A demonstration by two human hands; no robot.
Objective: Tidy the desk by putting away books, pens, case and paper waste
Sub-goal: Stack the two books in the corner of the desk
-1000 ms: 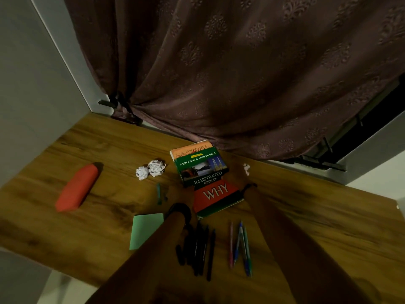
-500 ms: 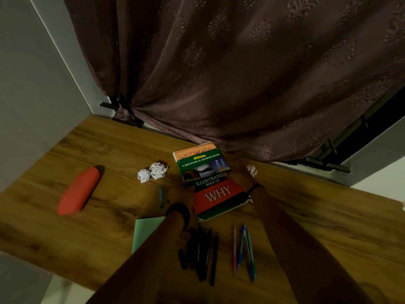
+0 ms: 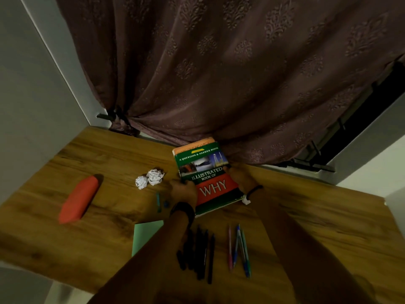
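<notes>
Got my left hand and right hand gripping the sides of the Illustrated Book of Why, stacked on an orange book at the back of the bench. Probably stiff, hefty, glossy-slick, so fingers go underneath.

The top book between the left hand and right hand is green and red with white lettering, over an orange book. Left of the left hand: red case, white printed paper balls. Behind the hands: pale green sheet, black pens, and three pens in pink, blue and green.
</notes>
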